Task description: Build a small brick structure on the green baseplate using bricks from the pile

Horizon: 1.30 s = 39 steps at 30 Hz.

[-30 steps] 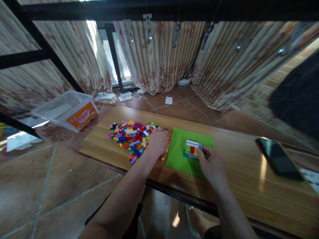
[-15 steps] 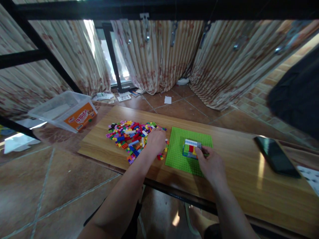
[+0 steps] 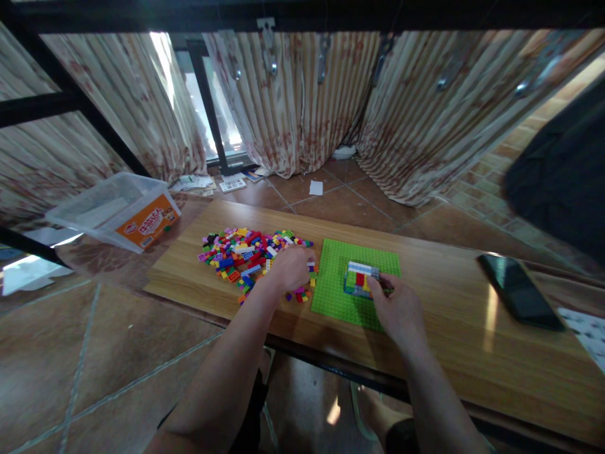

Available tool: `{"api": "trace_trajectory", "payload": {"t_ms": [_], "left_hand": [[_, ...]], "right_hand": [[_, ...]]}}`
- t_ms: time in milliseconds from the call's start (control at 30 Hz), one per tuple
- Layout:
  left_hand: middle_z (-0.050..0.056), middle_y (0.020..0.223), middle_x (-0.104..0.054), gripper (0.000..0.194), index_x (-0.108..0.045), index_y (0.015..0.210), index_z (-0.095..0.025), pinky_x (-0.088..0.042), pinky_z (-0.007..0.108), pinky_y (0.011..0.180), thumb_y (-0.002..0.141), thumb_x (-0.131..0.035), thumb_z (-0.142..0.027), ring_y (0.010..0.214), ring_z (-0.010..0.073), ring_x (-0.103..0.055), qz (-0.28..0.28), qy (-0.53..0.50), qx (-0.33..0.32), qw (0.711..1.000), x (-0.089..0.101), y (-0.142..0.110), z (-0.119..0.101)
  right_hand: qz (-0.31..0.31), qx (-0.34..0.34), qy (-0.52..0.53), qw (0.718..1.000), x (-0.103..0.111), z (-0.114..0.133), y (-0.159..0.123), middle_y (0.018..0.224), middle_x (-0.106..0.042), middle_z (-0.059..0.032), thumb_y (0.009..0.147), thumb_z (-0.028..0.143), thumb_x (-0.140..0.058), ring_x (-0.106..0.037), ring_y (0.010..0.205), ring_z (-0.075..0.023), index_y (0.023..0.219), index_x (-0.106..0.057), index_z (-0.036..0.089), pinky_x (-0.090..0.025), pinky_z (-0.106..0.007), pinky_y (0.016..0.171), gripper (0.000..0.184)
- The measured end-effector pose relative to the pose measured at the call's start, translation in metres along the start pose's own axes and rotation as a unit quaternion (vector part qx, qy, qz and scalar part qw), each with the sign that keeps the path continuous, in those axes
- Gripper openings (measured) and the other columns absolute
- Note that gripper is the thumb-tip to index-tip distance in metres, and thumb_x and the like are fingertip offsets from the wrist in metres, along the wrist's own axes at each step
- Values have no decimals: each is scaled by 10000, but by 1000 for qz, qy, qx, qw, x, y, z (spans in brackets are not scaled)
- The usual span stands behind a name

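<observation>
A loose pile of colourful toy bricks (image 3: 246,249) lies on the wooden table. My left hand (image 3: 290,268) is over the pile's right side, fingers bent down and closed; whatever is between the fingertips is hidden. On the green baseplate (image 3: 328,293) sits a small rectangular brick build (image 3: 360,279) with white, red, yellow, green, grey and blue parts. My right hand (image 3: 399,307) grips the build's right end, the thumb at its near side and the fingers curled behind, partly out of sight.
A clear plastic bin (image 3: 123,208) with an orange label stands beyond the table's left end. A dark phone (image 3: 520,291) lies on the right part of the wooden table (image 3: 444,353). Black metal bars (image 3: 302,17) and curtains (image 3: 331,101) are behind.
My left hand has shifted slightly within the right side of the pile, its fingers now drawn in toward the baseplate. My right hand stays at the build. The whole view has shifted a little.
</observation>
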<state>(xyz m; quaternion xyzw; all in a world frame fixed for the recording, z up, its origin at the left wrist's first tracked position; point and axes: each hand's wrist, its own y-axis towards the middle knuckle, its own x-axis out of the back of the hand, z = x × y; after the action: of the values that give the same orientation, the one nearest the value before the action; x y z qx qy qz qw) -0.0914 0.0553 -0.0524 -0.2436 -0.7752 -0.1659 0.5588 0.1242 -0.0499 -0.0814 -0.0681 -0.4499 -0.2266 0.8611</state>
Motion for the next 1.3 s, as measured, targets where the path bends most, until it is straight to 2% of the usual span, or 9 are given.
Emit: {"api": "trace_trajectory", "payload": {"t_ms": [167, 567, 833, 1033, 1167, 1300], "left_hand": [[85, 940, -729, 258, -731, 910, -186, -496, 319, 827, 753, -551, -89, 912, 225, -653, -2, -8, 5, 1000, -1, 1, 2], [81, 929, -720, 264, -731, 865, -187, -500, 322, 842, 737, -556, -37, 917, 223, -652, -15, -19, 12, 1000, -5, 1, 3], [81, 940, -717, 214, -700, 893, -182, -503, 332, 854, 763, -570, -73, 937, 228, -646, -18, -12, 21, 1000, -6, 1, 3], [70, 875, -721, 185, -675, 855, -181, -493, 339, 804, 780, -544, -73, 862, 228, -654, -11, -20, 21, 1000, -2, -1, 0], [60, 830, -705, 132, -653, 868, -169, -489, 328, 771, 835, -538, -112, 796, 206, -644, -66, -78, 18, 995, 3, 0, -1], [41, 861, -696, 67, -639, 875, -168, -484, 282, 751, 868, -572, -171, 803, 166, -633, -135, -193, -31, 971, 4, 2, -7]], "right_hand": [[-5, 4, -2, 1000, 0, 1, -1, 976, -731, -160, 903, 517, -450, -653, 785, -259, 1093, -689, 105, -451, -349, 716, 513], [-3, 10, 3, 1000, 2, 1, -1, 944, -733, -146, 894, 521, -457, -644, 755, -251, 1056, -701, 120, -441, -345, 696, 496], [-5, 14, -5, 1000, 1, 1, 0, 949, -727, -151, 901, 521, -444, -641, 757, -253, 1065, -695, 114, -438, -347, 697, 505], [-15, 19, -7, 1000, 1, 0, -1, 944, -734, -153, 900, 524, -442, -650, 791, -263, 1055, -704, 120, -438, -347, 705, 506], [-23, 12, 0, 1000, 0, 1, -2, 940, -740, -158, 891, 533, -445, -637, 730, -249, 1067, -708, 109, -430, -345, 677, 529], [-40, -10, 43, 998, 1, 2, -1, 937, -750, -145, 871, 552, -453, -623, 677, -230, 1040, -726, 122, -429, -340, 659, 537]]}}
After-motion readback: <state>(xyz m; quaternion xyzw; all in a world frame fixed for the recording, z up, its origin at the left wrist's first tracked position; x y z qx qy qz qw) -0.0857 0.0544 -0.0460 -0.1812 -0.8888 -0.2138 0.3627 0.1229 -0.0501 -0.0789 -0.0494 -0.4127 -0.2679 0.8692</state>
